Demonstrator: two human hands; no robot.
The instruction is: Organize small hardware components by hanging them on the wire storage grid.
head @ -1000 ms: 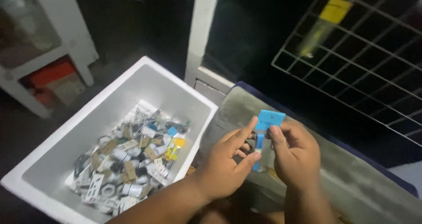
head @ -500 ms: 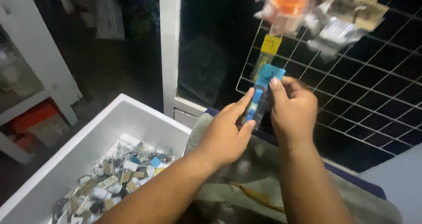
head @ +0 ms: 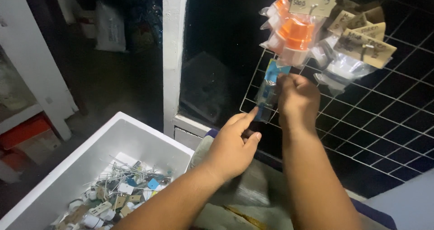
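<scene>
Hanging a small blue-carded packet on the white wire grid looks like the step in hand. Right hand pinches the packet's top edge, fingers closed on it, just under the orange-capped bagged items with brown card tags. Left hand steadies the packet's lower end with one fingertip, other fingers loosely curled, gripping nothing. White bin of mixed small packets sits below left. Next move probably calls for lining the card's top up with a free hook or wire.
</scene>
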